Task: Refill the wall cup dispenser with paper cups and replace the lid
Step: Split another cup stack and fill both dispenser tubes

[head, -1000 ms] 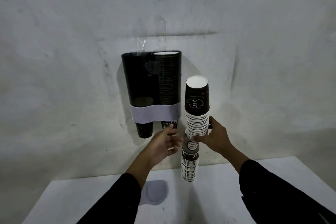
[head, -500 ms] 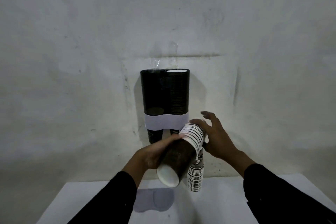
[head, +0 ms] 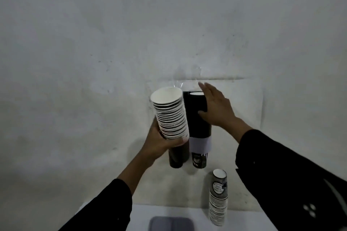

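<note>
Dim, flat light with grey grain over the wall (head: 112,43). Soft shadows fall beside the dispenser (head: 199,118). Wide-angle bending shows at the edges; sleeves blur slightly.

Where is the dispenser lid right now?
The grey lid lies on the white table at the bottom centre, left of the standing cup stack.

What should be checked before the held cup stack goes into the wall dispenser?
1. Left hand grip on the cup stack: ok, wrapped around its lower part.
2. Stack mouths face up: ok.
3. Right hand steadies the dispenser: ok, open against its right tube.
4. Right tube already full: ok, a white rim shows at the top.
5. Left tube opening free: cannot tell, hidden by the stack.
6. Lid off, on the table: ok.
</note>
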